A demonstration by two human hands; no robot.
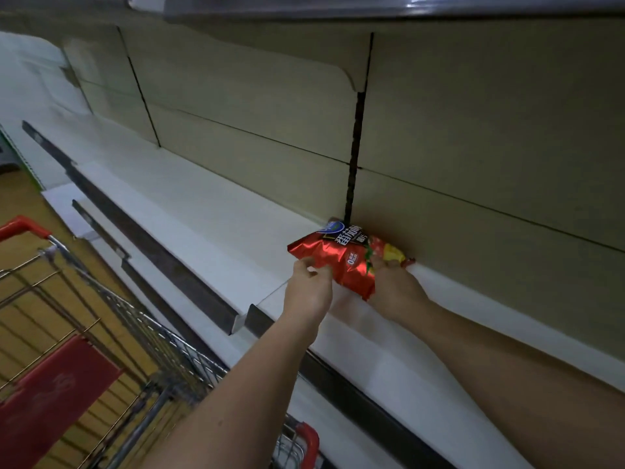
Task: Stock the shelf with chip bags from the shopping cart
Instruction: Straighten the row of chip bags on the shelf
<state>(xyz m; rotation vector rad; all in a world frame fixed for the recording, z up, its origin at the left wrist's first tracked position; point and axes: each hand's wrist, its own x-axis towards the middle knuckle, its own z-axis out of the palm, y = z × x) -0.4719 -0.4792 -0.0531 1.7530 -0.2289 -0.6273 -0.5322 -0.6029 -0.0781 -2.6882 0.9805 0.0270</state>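
Chips first: the red chip bag [341, 257] sits deep on the white shelf [189, 211], its top edge at or nearly against the beige back panel [473, 130] just beside the dark slotted upright [353, 157], because I want the row to start at the rear and leave the front free. My right hand [394, 286] grips the bag's near right corner, fingers curled onto the foil, which keeps it from sliding while I square it. My left hand [309, 287] has its fingers bunched at the bag's left edge, pinching or nudging the crinkled foil; I cannot tell which for sure. The bag looks tilted rather than upright, so I judge it needs propping against the panel. To the left the shelf runs long with plenty of room, and its dark front lip [159, 262] marks the edge to stay behind. The shopping cart [111, 336] stands just below and left, near enough to reach back into.
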